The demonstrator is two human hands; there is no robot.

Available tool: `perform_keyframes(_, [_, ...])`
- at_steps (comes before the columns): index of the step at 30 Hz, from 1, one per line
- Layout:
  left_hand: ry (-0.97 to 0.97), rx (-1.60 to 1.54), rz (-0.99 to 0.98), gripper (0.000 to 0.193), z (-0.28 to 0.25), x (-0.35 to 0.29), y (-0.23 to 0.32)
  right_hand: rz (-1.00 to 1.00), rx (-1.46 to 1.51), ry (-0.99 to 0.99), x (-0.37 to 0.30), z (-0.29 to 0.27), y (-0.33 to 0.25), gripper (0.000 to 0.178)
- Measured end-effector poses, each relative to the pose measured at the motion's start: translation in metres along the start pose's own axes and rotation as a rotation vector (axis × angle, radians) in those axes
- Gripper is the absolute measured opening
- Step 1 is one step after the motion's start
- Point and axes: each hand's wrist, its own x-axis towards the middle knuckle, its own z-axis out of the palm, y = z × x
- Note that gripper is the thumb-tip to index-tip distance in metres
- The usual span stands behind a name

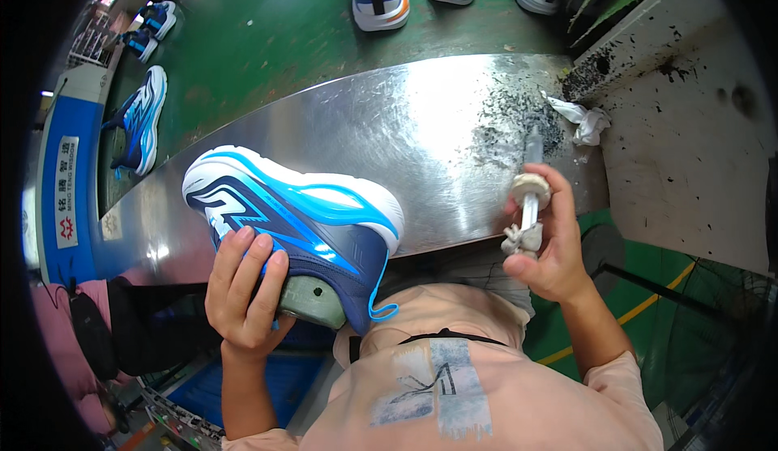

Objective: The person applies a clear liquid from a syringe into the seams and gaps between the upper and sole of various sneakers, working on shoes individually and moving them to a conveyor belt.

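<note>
a blue-and-white shoe (300, 208) is held by the left hand (243, 305) over the near edge of the metal plate (267, 147), turned on its side, toe to the left, sole edge (348, 183) away from the body; the fingers are laid across its side, the thumb is hidden. a green last (312, 303) is seated in the collar. a syringe-like dispenser (532, 185) is gripped by the right hand (559, 252), its tip pointed away from the body and well apart from the shoe; its contents cannot be told. judged for good handling: the shoe is best steadied through the last with 1 hand, so that the side is not creased; the plunger is best pressed slowly and evenly. the dark residue (519, 131) beside the crumpled tissue (592, 125) should be avoided, lest the sole be marked
</note>
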Motion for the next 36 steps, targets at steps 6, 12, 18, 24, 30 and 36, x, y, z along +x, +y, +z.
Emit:
perform_keyframes(6, [0.01, -0.016, -0.017, 0.025, 0.003, 0.004, 0.005, 0.017, -0.127, -0.131, -0.007, 0.004, -0.01, 0.098])
perform_keyframes(12, [0.01, 0.011, -0.05, 0.018, -0.003, 0.001, 0.02, 0.081, -0.008, -0.013, 0.006, 0.007, -0.018, 0.1])
perform_keyframes(18, [0.019, -0.169, -0.099, 0.025, -0.001, -0.014, 0.033, 0.172, 0.05, 0.031, 0.0, 0.018, -0.052, 0.097])
perform_keyframes(24, [0.097, -0.263, -0.182, 0.02, 0.003, -0.032, 0.041, 0.23, 0.565, -0.58, 0.074, 0.068, -0.124, 0.106])
perform_keyframes(30, [0.151, -0.283, -0.16, 0.017, 0.009, -0.04, 0.038, 0.555, 0.753, -0.832, 0.125, 0.167, -0.152, 0.108])
perform_keyframes(36, [0.248, -0.332, -0.148, 0.019, 0.016, -0.048, 0.037, 0.679, 0.639, -0.919, 0.144, 0.219, -0.145, 0.11])
